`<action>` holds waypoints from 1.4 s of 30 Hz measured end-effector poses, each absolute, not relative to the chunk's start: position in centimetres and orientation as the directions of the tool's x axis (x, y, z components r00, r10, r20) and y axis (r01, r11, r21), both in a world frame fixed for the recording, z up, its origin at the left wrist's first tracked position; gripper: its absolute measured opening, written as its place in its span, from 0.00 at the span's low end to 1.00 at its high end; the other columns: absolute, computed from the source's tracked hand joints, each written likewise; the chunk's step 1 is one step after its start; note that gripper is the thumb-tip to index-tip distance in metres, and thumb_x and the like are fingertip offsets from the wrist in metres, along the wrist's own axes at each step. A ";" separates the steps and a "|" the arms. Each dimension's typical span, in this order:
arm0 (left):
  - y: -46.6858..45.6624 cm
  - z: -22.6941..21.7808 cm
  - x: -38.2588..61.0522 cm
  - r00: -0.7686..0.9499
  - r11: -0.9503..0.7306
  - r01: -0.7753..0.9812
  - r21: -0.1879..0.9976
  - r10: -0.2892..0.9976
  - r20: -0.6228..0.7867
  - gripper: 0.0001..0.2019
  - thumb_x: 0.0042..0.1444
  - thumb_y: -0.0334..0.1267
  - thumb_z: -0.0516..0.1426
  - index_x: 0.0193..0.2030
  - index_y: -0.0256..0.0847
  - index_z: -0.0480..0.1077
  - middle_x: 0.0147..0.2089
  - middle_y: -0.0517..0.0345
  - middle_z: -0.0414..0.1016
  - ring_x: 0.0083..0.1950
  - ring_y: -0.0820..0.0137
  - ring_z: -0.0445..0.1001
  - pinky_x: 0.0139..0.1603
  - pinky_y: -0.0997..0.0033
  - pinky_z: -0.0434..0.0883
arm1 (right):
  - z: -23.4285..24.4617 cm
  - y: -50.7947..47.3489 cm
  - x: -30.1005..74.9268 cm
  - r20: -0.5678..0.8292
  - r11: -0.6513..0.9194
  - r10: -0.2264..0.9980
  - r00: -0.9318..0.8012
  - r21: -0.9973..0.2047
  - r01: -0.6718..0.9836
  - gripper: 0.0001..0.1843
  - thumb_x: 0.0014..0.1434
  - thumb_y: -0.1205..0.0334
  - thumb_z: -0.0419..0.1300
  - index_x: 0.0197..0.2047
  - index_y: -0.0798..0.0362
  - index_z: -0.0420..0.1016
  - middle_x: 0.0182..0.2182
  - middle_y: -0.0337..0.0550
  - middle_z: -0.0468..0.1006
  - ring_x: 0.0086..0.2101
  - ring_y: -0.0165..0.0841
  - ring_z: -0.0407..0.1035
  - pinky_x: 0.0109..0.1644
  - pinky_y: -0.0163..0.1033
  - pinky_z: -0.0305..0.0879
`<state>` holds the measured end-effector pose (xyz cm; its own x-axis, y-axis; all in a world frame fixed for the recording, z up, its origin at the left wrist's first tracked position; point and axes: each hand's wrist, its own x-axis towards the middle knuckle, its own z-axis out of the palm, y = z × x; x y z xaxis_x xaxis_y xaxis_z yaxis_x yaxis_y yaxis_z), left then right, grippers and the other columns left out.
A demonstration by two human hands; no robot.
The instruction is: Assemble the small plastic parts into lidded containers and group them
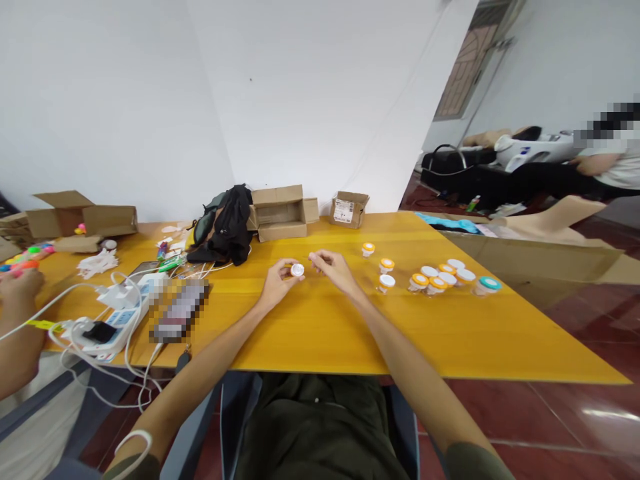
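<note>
My left hand [277,283] is closed around a small round jar [297,270] whose pale, whitish round end faces up. Just to its right is my right hand [332,267], with thumb and fingers pinched together; what they hold, if anything, is too small to make out. The two hands are a short way apart over the table [320,333]. Beyond the right hand stand an orange-rimmed jar [368,249], another orange-rimmed jar [387,265] and a white-lidded jar [385,283]. Farther right are several clustered jars [437,285] with orange or white lids, and a teal-lidded jar [487,285].
A phone [181,310], a power strip [123,320] and tangled white cables lie to the left. At the back are a black bag [227,223], an open carton [281,230] and a small box [349,209]. Another person's hand [20,283] works at far left.
</note>
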<state>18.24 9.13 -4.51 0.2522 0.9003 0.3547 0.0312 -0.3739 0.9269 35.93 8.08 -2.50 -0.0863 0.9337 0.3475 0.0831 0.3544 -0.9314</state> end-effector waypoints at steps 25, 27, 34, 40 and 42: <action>9.2 -5.5 18.1 0.243 -0.249 -0.006 0.968 0.939 0.243 0.20 0.31 0.38 0.72 0.34 0.37 0.78 0.35 0.53 0.83 0.39 0.60 0.81 0.48 0.57 0.77 | -3.5 7.8 35.7 0.408 0.502 0.858 -0.313 -0.797 0.337 0.08 0.55 0.62 0.60 0.29 0.53 0.81 0.23 0.39 0.80 0.25 0.30 0.70 0.31 0.33 0.63; 9.1 -5.5 18.0 0.253 -0.256 0.007 0.967 0.936 0.246 0.20 0.32 0.38 0.72 0.35 0.37 0.78 0.35 0.53 0.83 0.39 0.59 0.82 0.48 0.57 0.77 | -3.7 7.9 35.6 0.385 0.476 0.870 -0.307 -0.816 0.328 0.08 0.55 0.62 0.60 0.29 0.54 0.81 0.22 0.39 0.80 0.25 0.30 0.71 0.31 0.33 0.64; 9.3 -5.7 17.8 0.241 -0.317 0.085 0.944 0.926 0.290 0.18 0.34 0.38 0.71 0.35 0.38 0.79 0.36 0.52 0.83 0.39 0.58 0.81 0.46 0.58 0.77 | -3.9 7.9 35.2 0.342 0.417 0.904 -0.256 -0.838 0.351 0.07 0.53 0.62 0.62 0.26 0.53 0.78 0.18 0.38 0.78 0.21 0.30 0.70 0.29 0.34 0.64; 9.3 -5.7 17.5 0.245 -0.386 0.143 0.911 0.906 0.346 0.16 0.37 0.38 0.71 0.36 0.39 0.79 0.35 0.52 0.82 0.38 0.60 0.81 0.45 0.59 0.77 | -3.9 7.7 34.8 0.264 0.319 0.937 -0.231 -0.914 0.251 0.11 0.52 0.56 0.63 0.24 0.53 0.76 0.17 0.38 0.76 0.19 0.30 0.70 0.27 0.34 0.66; 9.3 -5.6 17.6 0.238 -0.396 0.150 0.906 0.904 0.356 0.16 0.37 0.37 0.70 0.36 0.38 0.79 0.35 0.53 0.82 0.37 0.62 0.80 0.46 0.60 0.77 | -3.8 7.7 34.8 0.247 0.297 0.943 -0.222 -0.926 0.232 0.12 0.51 0.54 0.64 0.23 0.53 0.75 0.17 0.37 0.76 0.19 0.29 0.69 0.26 0.34 0.66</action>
<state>17.61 9.26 -5.57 0.2376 0.9038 0.3559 0.1498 -0.3961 0.9059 34.82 7.73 -3.79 -0.2215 0.9432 0.2474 0.2320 0.2974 -0.9261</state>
